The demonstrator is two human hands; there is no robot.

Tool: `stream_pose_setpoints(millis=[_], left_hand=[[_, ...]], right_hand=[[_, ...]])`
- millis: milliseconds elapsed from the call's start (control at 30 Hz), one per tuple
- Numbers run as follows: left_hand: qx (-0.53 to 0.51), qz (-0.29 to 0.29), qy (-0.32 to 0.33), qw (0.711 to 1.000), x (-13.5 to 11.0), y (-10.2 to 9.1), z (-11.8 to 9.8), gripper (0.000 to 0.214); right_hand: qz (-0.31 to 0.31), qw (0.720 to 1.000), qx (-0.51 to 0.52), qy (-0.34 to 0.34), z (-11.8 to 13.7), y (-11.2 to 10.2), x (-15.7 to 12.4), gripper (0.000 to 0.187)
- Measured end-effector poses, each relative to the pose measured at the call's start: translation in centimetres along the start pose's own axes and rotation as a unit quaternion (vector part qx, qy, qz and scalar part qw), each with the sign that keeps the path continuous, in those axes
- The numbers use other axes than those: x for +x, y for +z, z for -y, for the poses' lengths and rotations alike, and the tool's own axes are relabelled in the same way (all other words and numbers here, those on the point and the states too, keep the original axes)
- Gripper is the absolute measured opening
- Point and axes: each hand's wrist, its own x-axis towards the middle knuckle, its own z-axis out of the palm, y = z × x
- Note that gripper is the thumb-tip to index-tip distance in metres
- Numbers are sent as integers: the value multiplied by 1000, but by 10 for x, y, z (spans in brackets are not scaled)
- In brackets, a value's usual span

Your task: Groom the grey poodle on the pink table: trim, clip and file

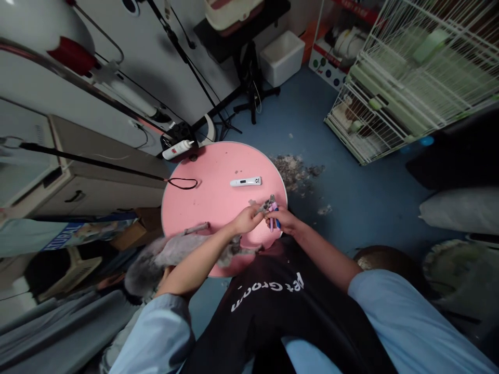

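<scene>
A grey, closely clipped animal, apparently a cat [181,248], lies along the near left edge of the round pink table [202,208]. Its fluffy end hangs toward another person at the left, and my left forearm hides part of its body. My left hand [247,219] is closed around one of its grey paws [265,205]. Nail clippers [272,219] with pink and blue handles are gripped in my right hand [286,221], their metal head beside the paw. Both hands are close together above the table's right side.
A white cordless trimmer [246,182] lies on the table beyond my hands. At the back left edge is a white bottle [178,149]; a black loop [183,183] hangs over the left side. Clipped fur [294,171] covers floor at right, near a wire cage [366,124].
</scene>
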Motion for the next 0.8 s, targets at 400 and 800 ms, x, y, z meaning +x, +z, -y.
stream_pose_setpoints(millis=[400, 800], left_hand=[[-21, -126, -42, 991, -9, 6, 15, 29], [76, -111, -53, 990, 15, 23, -1, 11]], right_hand=[[-119, 908, -337, -217, -44, -8, -7, 21], [-145, 854, -440, -237, -41, -40, -36, 23]])
